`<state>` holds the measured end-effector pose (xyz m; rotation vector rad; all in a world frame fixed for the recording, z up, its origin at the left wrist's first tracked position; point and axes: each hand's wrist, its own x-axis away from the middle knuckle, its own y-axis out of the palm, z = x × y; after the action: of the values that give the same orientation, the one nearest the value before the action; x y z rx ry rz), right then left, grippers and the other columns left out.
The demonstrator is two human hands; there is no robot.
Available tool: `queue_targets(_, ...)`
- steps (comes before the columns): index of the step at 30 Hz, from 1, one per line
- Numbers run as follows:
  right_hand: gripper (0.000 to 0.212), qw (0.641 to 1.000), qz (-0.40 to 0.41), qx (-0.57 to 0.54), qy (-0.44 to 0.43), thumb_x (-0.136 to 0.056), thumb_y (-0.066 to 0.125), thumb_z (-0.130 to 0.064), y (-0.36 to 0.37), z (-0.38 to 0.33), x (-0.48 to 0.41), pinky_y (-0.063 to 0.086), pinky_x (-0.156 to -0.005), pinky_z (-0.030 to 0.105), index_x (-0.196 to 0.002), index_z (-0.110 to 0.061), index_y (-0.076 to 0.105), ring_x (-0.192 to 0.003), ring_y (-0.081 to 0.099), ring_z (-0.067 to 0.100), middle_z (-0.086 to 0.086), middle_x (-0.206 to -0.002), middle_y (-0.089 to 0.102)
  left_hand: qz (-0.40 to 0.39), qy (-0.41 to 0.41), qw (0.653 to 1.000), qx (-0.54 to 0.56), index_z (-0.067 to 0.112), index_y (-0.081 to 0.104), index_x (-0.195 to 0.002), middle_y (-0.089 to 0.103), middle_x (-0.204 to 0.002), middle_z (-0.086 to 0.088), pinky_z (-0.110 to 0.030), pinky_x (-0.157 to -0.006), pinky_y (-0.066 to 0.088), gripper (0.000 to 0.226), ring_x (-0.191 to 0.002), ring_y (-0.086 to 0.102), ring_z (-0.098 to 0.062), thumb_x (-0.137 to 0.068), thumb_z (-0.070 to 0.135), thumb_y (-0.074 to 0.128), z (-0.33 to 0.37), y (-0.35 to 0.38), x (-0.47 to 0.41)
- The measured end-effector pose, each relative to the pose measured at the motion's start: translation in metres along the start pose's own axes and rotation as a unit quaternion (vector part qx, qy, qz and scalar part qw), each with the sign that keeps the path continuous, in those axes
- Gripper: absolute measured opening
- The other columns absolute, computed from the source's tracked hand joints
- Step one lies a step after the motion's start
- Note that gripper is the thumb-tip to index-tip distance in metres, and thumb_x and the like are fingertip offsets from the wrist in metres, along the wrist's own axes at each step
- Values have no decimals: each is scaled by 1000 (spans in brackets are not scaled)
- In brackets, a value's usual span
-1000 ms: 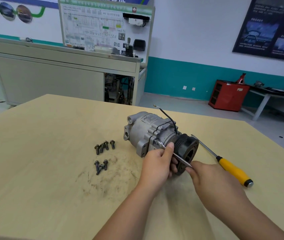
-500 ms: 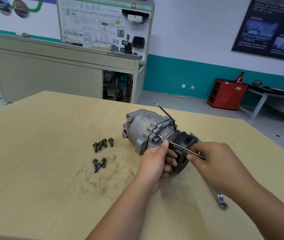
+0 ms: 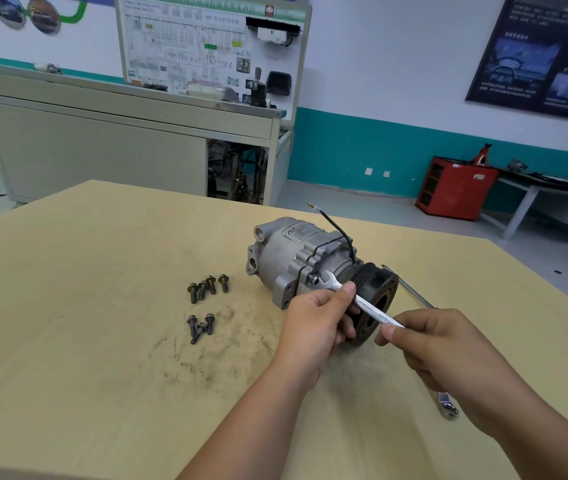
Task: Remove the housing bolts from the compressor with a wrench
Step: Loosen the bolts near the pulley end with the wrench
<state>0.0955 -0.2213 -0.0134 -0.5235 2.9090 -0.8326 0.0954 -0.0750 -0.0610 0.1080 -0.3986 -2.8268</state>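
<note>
One housing bolt (image 3: 314, 279) sits right in the open end of the wrench (image 3: 362, 304), on the near flange of the compressor (image 3: 296, 251). The compressor lies on its side mid-bench (image 3: 85, 306), black pulley (image 3: 378, 289) to the right. The left hand (image 3: 313, 327) has its thumb on top of the wrench just behind the head, fingers curled underneath in front of the pulley. The right hand (image 3: 438, 341) pinches the wrench's far end between thumb and fingers. Seven loose bolts (image 3: 211, 285) lie left of the compressor in two clusters, four and three. A slim metal shaft (image 3: 410, 289) lies behind the pulley, and a shiny tool end (image 3: 447, 408) peeks out beside the right wrist.
</note>
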Motion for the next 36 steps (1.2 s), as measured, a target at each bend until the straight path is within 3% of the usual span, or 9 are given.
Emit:
queue_targets(5, 23, 994, -46, -85, 56, -93, 55, -11, -4, -1, -3, 13, -35, 16, -80, 5, 66, -38, 12, 9, -4, -44, 21, 8, 0, 1000, -16, 12, 57, -58, 48, -38, 2, -12, -35, 25, 38, -31, 30, -6, -91, 30, 60, 0, 0, 2)
queue_targets(16, 27, 984, -123, -99, 81, -91, 55, -13, -20, -1, -21, 14, -34, 12, -70, -3, 69, -35, 13, 7, -3, -45, 21, 23, 7, 1000, -4, 11, 59, -59, 47, -38, 2, -11, -36, 26, 37, -30, 33, -3, -92, 27, 59, -1, 1, 4)
queue_targets(24, 25, 979, -159, -78, 99, -88, 57, -13, -35, -4, -38, 14, -35, 12, -73, 0, 72, -33, 15, 7, -2, -43, 23, 22, 8, 1000, -4, 12, 59, -58, 47, -38, 3, -11, -37, 27, 37, -31, 35, -3, -92, 26, 59, -2, 5, 3)
queue_targets(30, 22, 974, -187, -85, 98, -71, 63, -21, -36, -9, -42, 14, -35, 10, -71, -1, 72, -32, 14, 6, -3, -42, 22, 27, 8, 1000, 4, 12, 60, -60, 47, -37, 3, -11, -36, 27, 36, -31, 34, -3, -92, 27, 59, 0, 4, 4)
queue_targets(36, 22, 972, -191, -86, 106, -70, 62, -21, -37, -15, -45, 16, -33, 10, -71, -2, 72, -30, 16, 5, -3, -41, 22, 29, 3, 999, 20, 10, 60, -64, 48, -38, 3, -11, -35, 25, 33, -31, 33, -3, -92, 28, 59, 0, 3, 3)
